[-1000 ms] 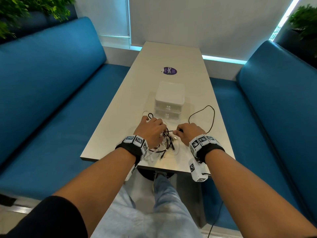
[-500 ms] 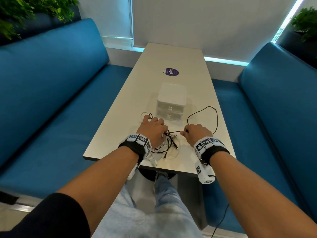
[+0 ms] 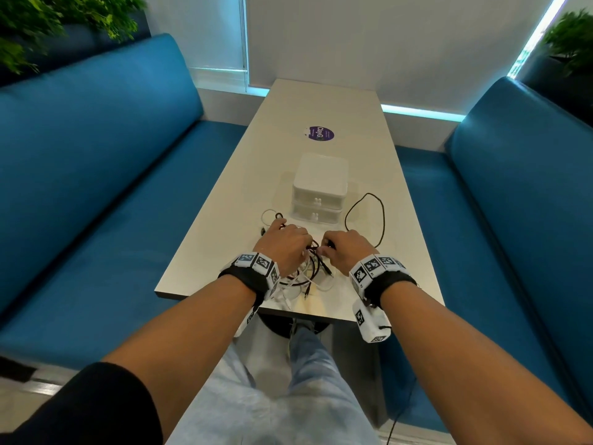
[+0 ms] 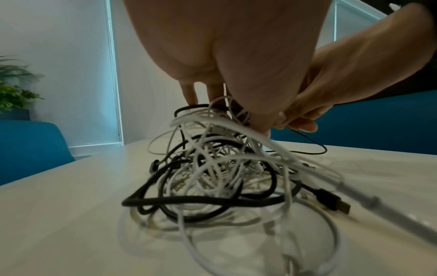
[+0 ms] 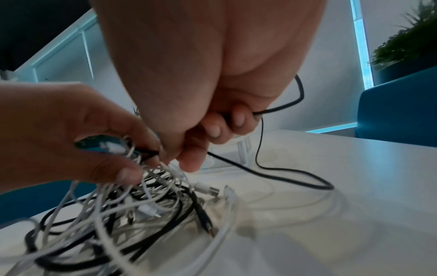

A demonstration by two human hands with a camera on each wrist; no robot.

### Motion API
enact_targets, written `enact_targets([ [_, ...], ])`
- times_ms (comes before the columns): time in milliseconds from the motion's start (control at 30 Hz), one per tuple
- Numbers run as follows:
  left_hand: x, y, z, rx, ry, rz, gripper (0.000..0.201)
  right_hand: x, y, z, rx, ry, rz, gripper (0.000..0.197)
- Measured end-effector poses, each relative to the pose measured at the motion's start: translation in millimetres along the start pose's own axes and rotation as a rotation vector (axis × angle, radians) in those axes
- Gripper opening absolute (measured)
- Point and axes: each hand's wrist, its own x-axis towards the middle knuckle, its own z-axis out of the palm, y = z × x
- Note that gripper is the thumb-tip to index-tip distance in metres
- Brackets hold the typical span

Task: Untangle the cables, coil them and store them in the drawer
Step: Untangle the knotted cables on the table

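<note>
A tangle of black and white cables [image 3: 308, 271] [image 4: 212, 175] [image 5: 132, 211] lies near the table's front edge. My left hand [image 3: 284, 242] [image 5: 78, 142] grips the top of the tangle and lifts part of it. Just to its right, my right hand [image 3: 348, 248] [image 4: 305, 112] has its fingers curled round a thin black cable [image 3: 365, 216] [image 5: 279, 168], which loops away over the table to the right. A black USB plug [image 4: 333, 203] lies on the table beside the pile. The white two-drawer box [image 3: 319, 191] stands behind the hands with both drawers shut.
The long white table [image 3: 321, 104] runs between two blue benches [image 3: 96, 175] [image 3: 526, 187]. A purple round sticker [image 3: 319, 133] lies beyond the drawer box. Plants [image 3: 48, 20] stand in the back corners. My knees show below the table edge.
My right hand has moved left, back toward the left hand, so the two now nearly meet over the tangle. The black loop on the right stays put.
</note>
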Motion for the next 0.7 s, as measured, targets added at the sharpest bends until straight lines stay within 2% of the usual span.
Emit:
enact_targets([
  [200,-9,-20,-3,-0.032,-0.032,-0.018,0.028,-3,24,-12,0.035,0.037,0.078,0.027],
  [333,-8,-19,-4,-0.106,-0.058,-0.016,0.028,-8,30,-13,-0.056,0.036,0.141,0.026],
  [433,-3,-7,-7,-0.043,-0.046,-0.018,0.023,-5,17,-6,-0.103,0.054,0.109,0.024],
  [567,-1,1,-4,0.025,-0.035,-0.019,0.023,-2,3,3,-0.036,0.020,0.031,0.022],
  [700,-4,3,3,-0.053,-0.033,-0.046,0.027,0,1,9,0.009,0.004,0.048,0.024],
])
